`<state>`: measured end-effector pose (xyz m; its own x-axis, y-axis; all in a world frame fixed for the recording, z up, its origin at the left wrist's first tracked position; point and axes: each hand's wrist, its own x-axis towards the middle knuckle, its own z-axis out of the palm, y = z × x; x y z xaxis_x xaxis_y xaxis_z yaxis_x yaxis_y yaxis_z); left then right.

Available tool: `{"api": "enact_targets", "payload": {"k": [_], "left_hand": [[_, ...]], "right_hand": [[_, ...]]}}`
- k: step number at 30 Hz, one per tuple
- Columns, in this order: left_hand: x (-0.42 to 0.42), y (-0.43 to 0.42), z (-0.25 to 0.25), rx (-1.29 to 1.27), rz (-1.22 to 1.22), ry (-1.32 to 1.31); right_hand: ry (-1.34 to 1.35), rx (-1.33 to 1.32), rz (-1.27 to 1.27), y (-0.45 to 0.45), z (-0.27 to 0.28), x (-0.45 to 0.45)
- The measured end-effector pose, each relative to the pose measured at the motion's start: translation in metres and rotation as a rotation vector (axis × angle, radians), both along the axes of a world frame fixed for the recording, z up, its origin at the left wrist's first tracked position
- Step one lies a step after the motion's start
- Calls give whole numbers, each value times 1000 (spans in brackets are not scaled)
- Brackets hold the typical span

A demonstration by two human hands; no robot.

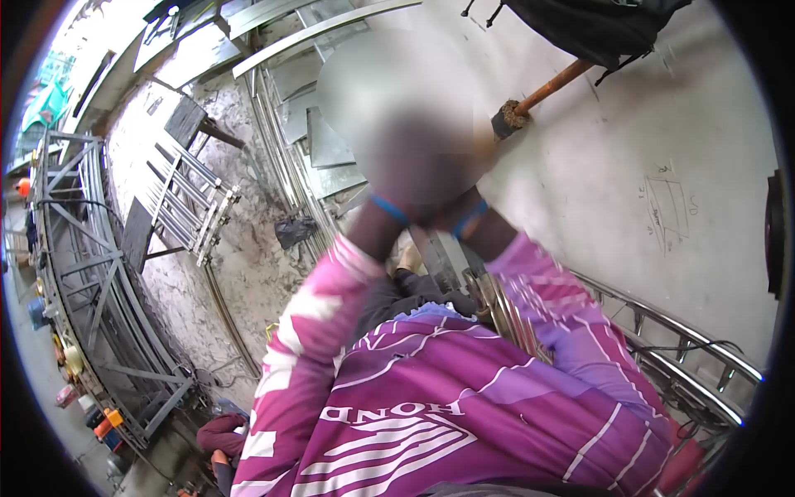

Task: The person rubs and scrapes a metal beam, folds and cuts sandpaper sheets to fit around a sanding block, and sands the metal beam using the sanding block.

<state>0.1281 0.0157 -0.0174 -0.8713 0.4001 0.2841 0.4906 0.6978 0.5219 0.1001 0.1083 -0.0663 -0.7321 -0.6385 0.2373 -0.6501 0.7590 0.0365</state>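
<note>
Both forearms, in pink and purple sleeves, reach up in front of my chest. Blue bands circle both wrists. My left hand and my right hand come together as one dark, blurred shape near the upper middle. A pale blurred patch covers their upper part. Their fingers are smeared, and anything between them cannot be made out. Below hangs the purple shirt with white stripes.
A metal rack with shiny tubes stands left, beside a long steel frame. Metal sheets lie behind the hands. A wooden handle and black bag are upper right; chrome rails lie lower right. Part of another person shows lower left.
</note>
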Motion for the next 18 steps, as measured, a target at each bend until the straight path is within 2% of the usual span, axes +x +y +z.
{"api": "enact_targets", "payload": {"k": [1, 2, 3, 5, 8, 12, 13, 15, 16, 17, 18], "left_hand": [[29, 9, 20, -66, -37, -129], [57, 20, 8, 77, -12, 9], [71, 23, 13, 73, -2, 5], [85, 25, 25, -63, -50, -103], [43, 10, 17, -72, -31, -45], [-60, -27, 5, -99, -10, 3], [-76, -32, 1, -96, 23, 22], [-88, -34, -6, -139, -6, 49], [-90, -32, -7, -173, -38, 86], [-74, -27, -7, -183, -101, 80], [-47, -14, 5, -155, -25, -12]], "right_hand": [[-30, -2, 1, -1, 3, 1], [-63, -5, 3, -4, 5, 2], [-97, -10, 1, -8, 8, 3], [-165, -24, -16, -15, 15, 4], [-239, -48, -83, -20, 30, 0], [-353, -78, -193, -19, 38, 0], [-87, -172, -63, -19, -6, -17], [-406, -178, -76, -18, 10, -32], [-413, -173, -86, -12, 11, -17], [-289, -123, -84, -3, 18, 3], [-163, -70, -78, 1, 23, 10]]}}
